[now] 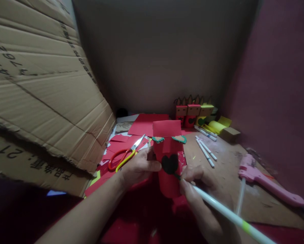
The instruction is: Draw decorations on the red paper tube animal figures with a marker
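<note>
A red paper tube figure (167,186) with a flat red top piece and a black heart on its front stands upright before me. My left hand (142,165) grips its left side, the thumb lying beside the heart. In my right hand (201,189) is a white marker pen (223,209) with a yellow-green band, its tip touching the heart's lower right edge. Green-edged paper pieces stick out on both sides below the top piece. Scissors (124,157) with red and yellow handles lie partly opened just beyond my left hand.
Red paper sheets (147,124) cover the table's back left. Several finished box-headed figures (192,112) stand at the back, near white markers (205,150) and a yellow paper roll (216,127). A pink glue gun (266,183) lies right. Large cardboard (40,84) walls off the left.
</note>
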Tool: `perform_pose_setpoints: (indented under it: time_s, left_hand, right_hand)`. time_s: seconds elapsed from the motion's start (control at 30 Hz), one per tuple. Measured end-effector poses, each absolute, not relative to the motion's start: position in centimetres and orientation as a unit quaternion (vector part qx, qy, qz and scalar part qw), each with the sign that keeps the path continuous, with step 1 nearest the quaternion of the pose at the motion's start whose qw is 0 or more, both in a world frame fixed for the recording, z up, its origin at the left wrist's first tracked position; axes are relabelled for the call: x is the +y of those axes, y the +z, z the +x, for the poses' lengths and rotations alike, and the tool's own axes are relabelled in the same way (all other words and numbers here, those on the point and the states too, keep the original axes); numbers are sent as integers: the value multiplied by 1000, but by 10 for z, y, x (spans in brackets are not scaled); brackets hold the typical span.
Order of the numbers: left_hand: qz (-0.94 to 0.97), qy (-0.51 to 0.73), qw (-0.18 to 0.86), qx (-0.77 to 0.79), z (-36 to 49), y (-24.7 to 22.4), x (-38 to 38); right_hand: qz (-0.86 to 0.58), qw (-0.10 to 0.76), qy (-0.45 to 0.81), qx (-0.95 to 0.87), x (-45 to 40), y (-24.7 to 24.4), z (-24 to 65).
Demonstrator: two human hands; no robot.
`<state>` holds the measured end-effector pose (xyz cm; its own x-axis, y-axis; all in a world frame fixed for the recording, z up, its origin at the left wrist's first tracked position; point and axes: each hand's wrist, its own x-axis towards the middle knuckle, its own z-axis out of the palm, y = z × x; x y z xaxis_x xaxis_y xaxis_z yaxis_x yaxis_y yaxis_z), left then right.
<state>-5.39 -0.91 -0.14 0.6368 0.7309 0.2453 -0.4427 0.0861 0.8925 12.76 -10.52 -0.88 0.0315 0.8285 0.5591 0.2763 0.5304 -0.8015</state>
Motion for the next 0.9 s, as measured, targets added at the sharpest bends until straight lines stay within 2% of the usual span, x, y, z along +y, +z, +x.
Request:
perform_pose_setpoints:
  time_s: [0.9]
  left_hand:
    - [539,413,720,142,-49,3,-10]
  right_hand:
    - [-420,573,195,-676,-102,-6,126]
